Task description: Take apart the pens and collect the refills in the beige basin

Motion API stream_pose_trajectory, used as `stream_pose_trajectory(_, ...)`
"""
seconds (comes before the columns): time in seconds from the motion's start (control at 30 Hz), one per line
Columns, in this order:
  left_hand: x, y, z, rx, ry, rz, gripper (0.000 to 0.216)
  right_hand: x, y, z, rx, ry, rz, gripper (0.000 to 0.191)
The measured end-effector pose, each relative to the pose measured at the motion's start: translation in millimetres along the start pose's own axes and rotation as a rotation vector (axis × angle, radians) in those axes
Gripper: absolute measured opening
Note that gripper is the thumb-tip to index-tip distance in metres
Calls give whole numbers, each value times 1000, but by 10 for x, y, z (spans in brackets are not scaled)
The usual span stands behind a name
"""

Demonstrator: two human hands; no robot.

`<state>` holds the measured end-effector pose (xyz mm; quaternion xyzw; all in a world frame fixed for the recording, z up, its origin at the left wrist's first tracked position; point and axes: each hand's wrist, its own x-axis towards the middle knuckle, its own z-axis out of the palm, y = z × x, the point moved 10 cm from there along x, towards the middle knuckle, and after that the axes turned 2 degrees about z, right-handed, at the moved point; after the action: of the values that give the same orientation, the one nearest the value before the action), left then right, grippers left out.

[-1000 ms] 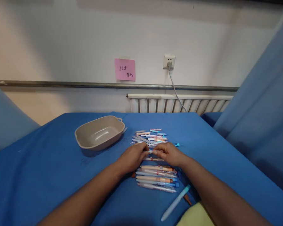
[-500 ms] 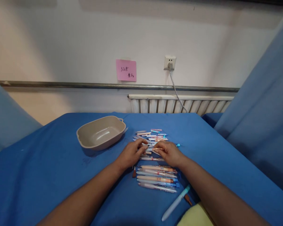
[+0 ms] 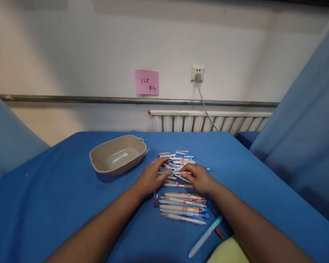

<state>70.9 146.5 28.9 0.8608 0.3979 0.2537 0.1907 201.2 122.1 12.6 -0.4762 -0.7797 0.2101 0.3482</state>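
Head view. Both hands work at a loose pile of pens [image 3: 176, 159] in the middle of the counter [image 3: 57, 190], which is covered in blue cloth.

The left hand [image 3: 150, 179] lies palm down on the left part of the pile. Its fingers are spread and extended over the pens, touching them, and are not closed on any.

The right hand [image 3: 197, 178] sits just right of it, on the near right part of the pile. Its fingers are curled, with the tips meeting a thin pen. The view is too small to tell whether the hand actually grips that pen.

Nearer than the hands, a row of pens [image 3: 183, 206] lies side by side, each running left to right. A small brown cap [image 3: 156, 201] lies just left of that row. A single light-blue pen [image 3: 205, 236] lies slantwise, near and right, apart from the row.

A beige dish [image 3: 117, 154] stands left of the pile, near it, and holds nothing visible.

On the far wall are a pink note [image 3: 147, 82], a socket [image 3: 197, 72] with a cable plugged in, and below them a radiator [image 3: 208, 121].
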Motion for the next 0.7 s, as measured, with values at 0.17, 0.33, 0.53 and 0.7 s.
stream_pose_trajectory(0.17, -25, 69, 143, 77, -160, 97, 24, -1, 96, 7, -35, -53, 11, 12)
stream_pose_trajectory(0.33, -16, -17, 51, 102, -114, 32, 22, -6, 184, 25, -56, -77, 42, 8)
stream_pose_trajectory(0.53, -32, 83, 138, -54, -140, 63, 21, -24, 158, 89, -18, -94, 63, 3)
stream_pose_trajectory(0.7, -34, 125, 169, -90, -161, 65, 25, -10, 101, 73, -35, -51, 27, 8)
